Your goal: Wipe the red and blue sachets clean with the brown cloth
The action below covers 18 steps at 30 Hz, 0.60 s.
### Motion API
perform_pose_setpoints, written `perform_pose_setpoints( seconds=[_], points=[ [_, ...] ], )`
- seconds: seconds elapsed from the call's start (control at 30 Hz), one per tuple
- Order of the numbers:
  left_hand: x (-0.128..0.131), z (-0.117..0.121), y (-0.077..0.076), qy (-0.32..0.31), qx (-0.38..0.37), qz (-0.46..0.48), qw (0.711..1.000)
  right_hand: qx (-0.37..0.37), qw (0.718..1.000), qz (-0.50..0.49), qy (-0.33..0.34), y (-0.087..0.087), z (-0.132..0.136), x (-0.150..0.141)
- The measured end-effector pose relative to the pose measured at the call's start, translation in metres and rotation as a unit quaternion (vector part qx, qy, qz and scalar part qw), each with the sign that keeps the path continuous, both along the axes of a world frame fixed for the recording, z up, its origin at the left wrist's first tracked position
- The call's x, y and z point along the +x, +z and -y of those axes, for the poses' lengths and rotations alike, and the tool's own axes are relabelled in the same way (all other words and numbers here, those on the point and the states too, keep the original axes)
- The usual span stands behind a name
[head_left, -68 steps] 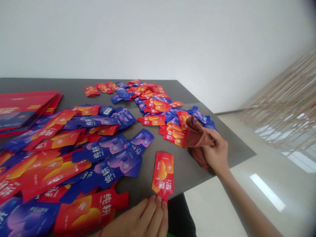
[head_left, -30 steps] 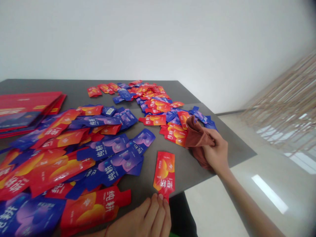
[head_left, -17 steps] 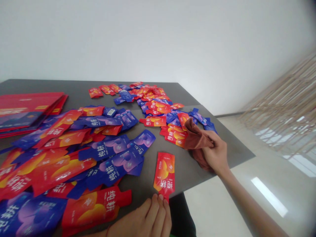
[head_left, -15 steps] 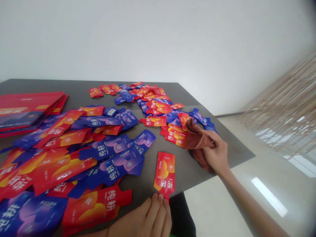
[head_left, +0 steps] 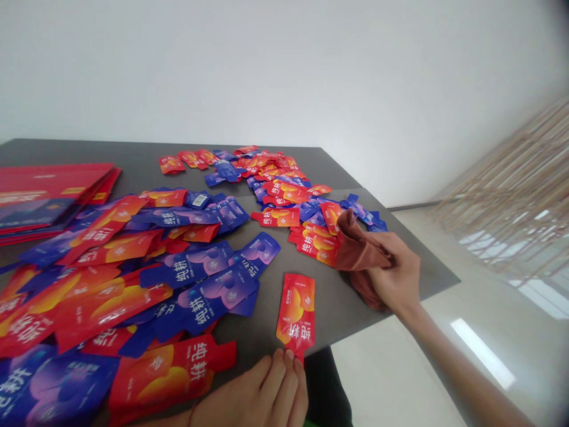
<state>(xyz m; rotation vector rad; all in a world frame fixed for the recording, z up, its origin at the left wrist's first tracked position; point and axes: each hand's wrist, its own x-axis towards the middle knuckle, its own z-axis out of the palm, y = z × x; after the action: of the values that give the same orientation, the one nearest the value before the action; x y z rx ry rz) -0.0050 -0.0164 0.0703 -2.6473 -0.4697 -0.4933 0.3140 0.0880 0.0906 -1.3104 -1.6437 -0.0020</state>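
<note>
My left hand (head_left: 262,394) lies at the table's near edge, fingers together, pressing the bottom tip of a single red pouch (head_left: 296,314) that lies flat on the dark table (head_left: 355,302). My right hand (head_left: 397,276) is closed round a crumpled brown cloth (head_left: 358,249) near the table's right edge, its upper end poking up beside a cluster of red and blue pouches (head_left: 311,228).
Many red and blue pouches (head_left: 133,267) cover the left and middle of the table, more (head_left: 249,166) at the far side. A stack of flat red packs (head_left: 48,193) sits at the far left. Pale floor (head_left: 466,344) lies beyond the right edge.
My right hand with the cloth has shifted slightly to the right. My left hand stays on the red pouch's tip.
</note>
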Motion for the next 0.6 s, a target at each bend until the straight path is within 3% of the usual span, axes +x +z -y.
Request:
perform_pose_setpoints(
  seconds=[0.13, 0.23, 0.43, 0.6],
  points=[
    [0.0, -0.003, 0.003, -0.011, -0.003, 0.002, 1.0, 0.008, 0.985, 0.139, 0.103, 0.018, 0.015, -0.018],
    [0.002, -0.006, 0.007, 0.002, -0.022, 0.011, 1.0, -0.056, 0.951, 0.248, 0.176, 0.025, 0.023, -0.039],
    [0.003, -0.004, 0.009, 0.019, -0.019, 0.02, 0.999, -0.179, 0.878, 0.396, 0.2, 0.031, 0.034, -0.071],
    [0.003, -0.002, 0.004, 0.015, -0.044, 0.024, 0.999, -0.219, 0.832, 0.399, 0.317, 0.041, 0.064, -0.085]
  ],
)
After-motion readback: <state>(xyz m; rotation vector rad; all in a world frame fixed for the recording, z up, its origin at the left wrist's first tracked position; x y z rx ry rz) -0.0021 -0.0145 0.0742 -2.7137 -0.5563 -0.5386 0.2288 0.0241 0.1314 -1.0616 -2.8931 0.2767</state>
